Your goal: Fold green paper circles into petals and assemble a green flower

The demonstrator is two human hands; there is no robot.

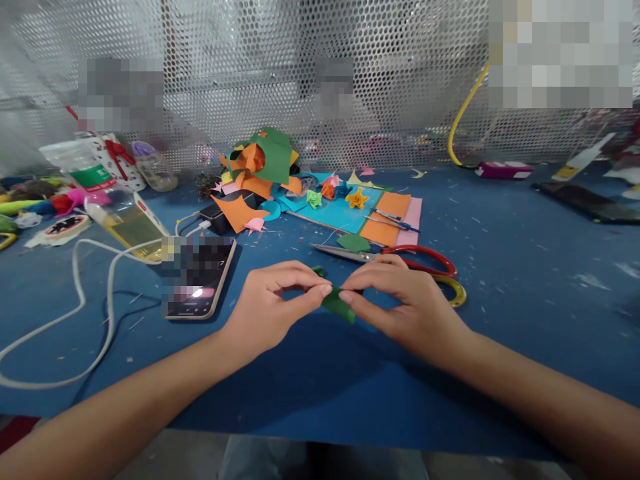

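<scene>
A small piece of green paper (339, 305) is pinched between my two hands, above the blue table. My left hand (280, 300) grips its left side with thumb and forefinger. On the other side, my right hand (400, 300) pinches it the same way, the fingertips of both hands nearly meeting. Part of the paper shows behind the fingers and part hangs below them. Scissors (425, 257) with red and yellow handles lie just beyond my right hand, partly hidden by it. A flat green paper piece (354, 242) rests behind the scissor blades.
A phone (203, 277) and a white cable (107, 320) lie to the left, near a leaning bottle (125, 220). Coloured sheets (387, 217) hold small folded paper flowers (357, 197). Orange scraps (240, 212) are piled at the back. A dark device (590, 202) lies at right.
</scene>
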